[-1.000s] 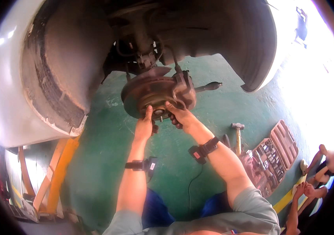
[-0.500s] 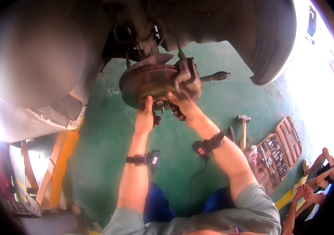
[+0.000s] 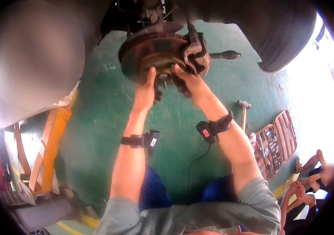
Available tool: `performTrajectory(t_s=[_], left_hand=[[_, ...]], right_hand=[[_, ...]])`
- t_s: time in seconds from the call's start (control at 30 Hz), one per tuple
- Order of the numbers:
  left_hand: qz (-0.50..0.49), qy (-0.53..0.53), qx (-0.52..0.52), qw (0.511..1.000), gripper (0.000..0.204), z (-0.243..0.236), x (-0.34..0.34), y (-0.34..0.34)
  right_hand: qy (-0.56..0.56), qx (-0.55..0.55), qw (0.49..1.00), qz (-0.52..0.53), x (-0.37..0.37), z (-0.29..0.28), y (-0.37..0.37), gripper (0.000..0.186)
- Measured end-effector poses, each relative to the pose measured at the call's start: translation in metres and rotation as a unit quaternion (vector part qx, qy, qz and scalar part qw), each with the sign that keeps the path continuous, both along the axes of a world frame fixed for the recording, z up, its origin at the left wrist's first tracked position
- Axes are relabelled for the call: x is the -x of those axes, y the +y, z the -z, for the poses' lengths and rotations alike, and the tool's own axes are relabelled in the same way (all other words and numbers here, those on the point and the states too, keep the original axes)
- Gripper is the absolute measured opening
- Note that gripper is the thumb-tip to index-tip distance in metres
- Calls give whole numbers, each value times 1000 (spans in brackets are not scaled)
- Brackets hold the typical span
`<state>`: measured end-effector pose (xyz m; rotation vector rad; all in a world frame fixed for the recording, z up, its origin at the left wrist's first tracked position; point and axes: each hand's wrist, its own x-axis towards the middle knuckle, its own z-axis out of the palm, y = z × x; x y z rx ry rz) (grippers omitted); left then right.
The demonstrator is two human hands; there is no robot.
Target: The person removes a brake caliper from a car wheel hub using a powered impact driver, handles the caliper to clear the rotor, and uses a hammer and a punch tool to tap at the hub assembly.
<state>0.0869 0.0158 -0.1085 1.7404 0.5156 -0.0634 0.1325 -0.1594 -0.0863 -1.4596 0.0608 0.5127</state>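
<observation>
Two bare hands reach out from the lower edge of the view, the left hand [image 3: 145, 94] and the right hand [image 3: 192, 87], set apart from each other with a narrow gap between them. One thumb of each hand lies against the face of a single hub [image 3: 163, 74], one at its left and one at its right, while the other fingers curl below; the fingers are dark and partly hidden, so I cannot tell whether either hand is clamped on the hub or only rests there. One stud [image 3: 165, 84] points down in the gap between the hands. The hub sits at the middle of one brake disc [image 3: 137, 55], which lies directly ahead of both hands and spreads wider than the pair of them. One caliper [image 3: 198, 51] straddles the disc's right side, just beyond the right hand, and one dark rod [image 3: 225, 55] sticks out to the right behind it. Two wrist straps, the left strap [image 3: 135, 141] and the right strap [image 3: 222, 123], each carry one small black box, and one thin cable [image 3: 191, 168] hangs from the right box. Farther right, on the green floor [image 3: 100, 113], lie one hammer [image 3: 243, 109] and one open tool case [image 3: 286, 133]; far left stands one orange support [image 3: 55, 133]
</observation>
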Motion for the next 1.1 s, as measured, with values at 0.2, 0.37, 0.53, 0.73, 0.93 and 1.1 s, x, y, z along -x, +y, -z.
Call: performTrajectory(t_s=[0.2,0.37,0.53,0.73,0.93,1.1], left_hand=[[144,126,-128,973,84,23,28,12],[428,327,-454,709,48,41,69,-28],[436,54,-458,773,48,35,100,-30],[432,101,-458,771,39,43,101,-53],[441,118,-466,758,37,42,95,-45],[485,128,-461,732,38,40,93,-36]], right_hand=[[2,47,999,-2,1,10,6,46],[-5,73,997,2,-1,12,-1,48],[-35,69,997,-10,-3,16,1,50],[-44,79,996,-5,-5,13,-3,47],[-44,90,995,-6,-5,12,-3,48],[-38,91,995,-10,-4,12,-2,49]])
